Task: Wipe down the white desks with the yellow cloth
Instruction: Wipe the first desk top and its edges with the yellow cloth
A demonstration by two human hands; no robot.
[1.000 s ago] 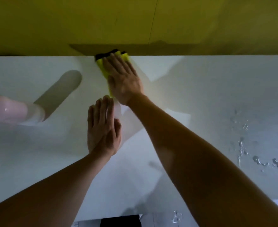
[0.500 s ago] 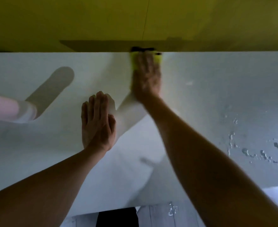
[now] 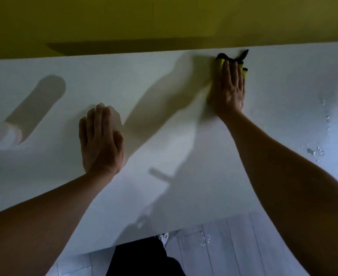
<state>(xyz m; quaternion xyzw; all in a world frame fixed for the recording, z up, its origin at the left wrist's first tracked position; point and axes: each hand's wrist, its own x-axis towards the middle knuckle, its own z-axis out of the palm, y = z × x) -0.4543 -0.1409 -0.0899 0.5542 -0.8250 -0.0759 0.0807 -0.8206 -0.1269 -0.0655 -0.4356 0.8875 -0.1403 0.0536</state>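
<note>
White desk (image 3: pixel 184 196) fills your view, backed by a yellow wall (image 3: pixel 164 20). Your right hand (image 3: pixel 229 92) presses flat, fingers straight, on the yellow cloth (image 3: pixel 220 63) at the desk's far edge. Your left hand (image 3: pixel 100 140) lies flat on the desk, well apart. Water droplets (image 3: pixel 313 151) dot the right side.

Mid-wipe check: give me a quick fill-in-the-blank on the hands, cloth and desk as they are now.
1. The right hand presses the yellow cloth near the desk's ____ edge.
2. The left hand lies ____ on the white desk, holding nothing.
3. Water droplets sit on the desk to the ____ of the right hand.
4. The cloth's trim is ____.

Missing words: far; flat; right; black
</note>
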